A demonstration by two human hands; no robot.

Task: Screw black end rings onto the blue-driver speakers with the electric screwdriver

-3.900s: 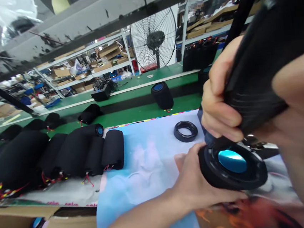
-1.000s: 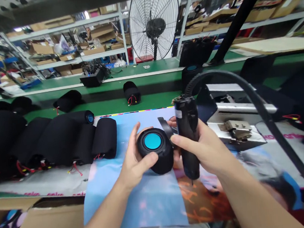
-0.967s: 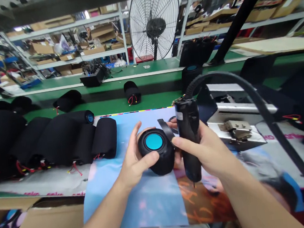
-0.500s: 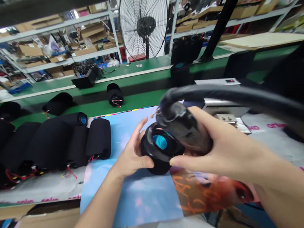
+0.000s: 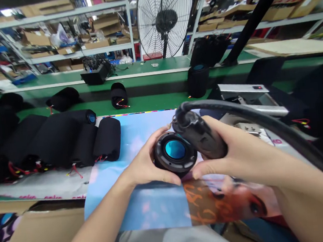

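A black cylindrical speaker [image 5: 163, 162] stands on the printed sheet, its round end with a shiny blue disc and dark ring facing up. My left hand [image 5: 151, 162] wraps around its left side, with the thumb along the near edge. My right hand [image 5: 226, 145] grips a black corded tool [image 5: 205, 137] that looks like an electric screwdriver, tilted just right of the speaker. A thick black cable [image 5: 243, 109] curves from its upper end to the right. The tool's working tip is hidden. My right thumb is close to the speaker's lower right side.
Several black fabric-covered cylinders [image 5: 52, 141] with red wire leads lie at left. Another cylinder [image 5: 118, 94] sits on the green bench. A metal device [image 5: 244, 88] is at right. Behind are a large fan [image 5: 166, 19] and shelves of boxes. A cardboard box [image 5: 46, 234] is at lower left.
The speaker's blue end now faces me more fully, and the tool has shifted slightly right, off its rim. My left thumb reaches farther along the near side. The whole view has shifted a little.
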